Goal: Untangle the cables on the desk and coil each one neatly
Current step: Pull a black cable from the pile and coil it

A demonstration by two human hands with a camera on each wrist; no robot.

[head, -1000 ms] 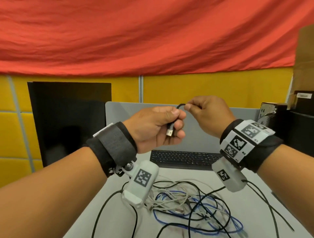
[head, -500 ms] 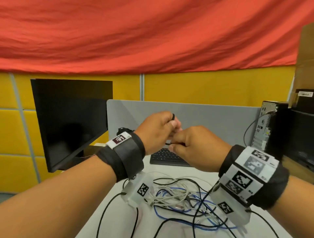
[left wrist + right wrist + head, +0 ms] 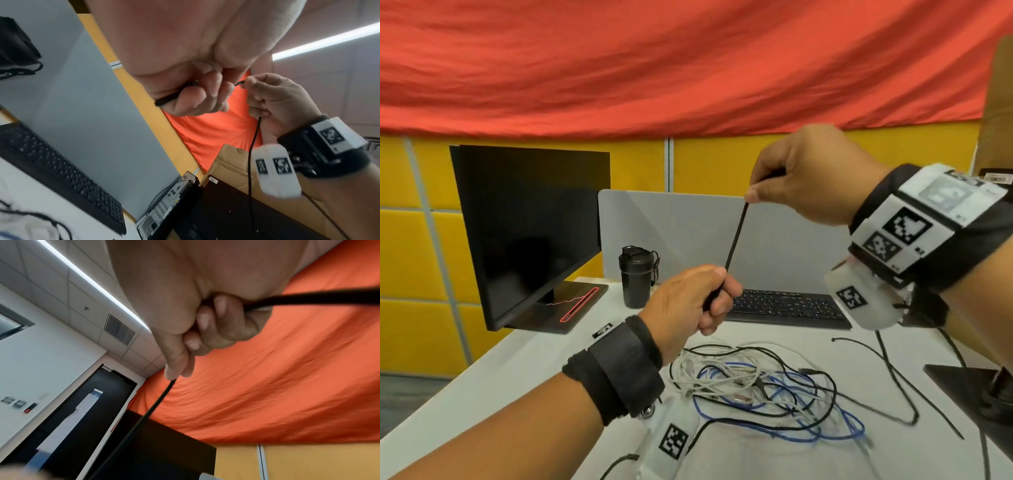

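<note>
The black cable (image 3: pixel 736 236) is stretching tight between my two hands above the table (image 3: pixel 524 373). My left hand (image 3: pixel 688 301) is gripping its lower part with the fingers curled around it, and my right hand (image 3: pixel 808 174) is pinching it higher up between thumb and fingers. I judge that I am starting the coiling step for this one cable. The next move, I think, is calling for a first loop laid into the left hand, with the slack fed slowly. The other cables (image 3: pixel 763 394), white, blue and black, are lying tangled on the white table, near a keyboard (image 3: pixel 787 308), a monitor (image 3: pixel 534 233) and a black bottle (image 3: pixel 635 277). Yellow panels and a red cloth are closing the room behind.
</note>
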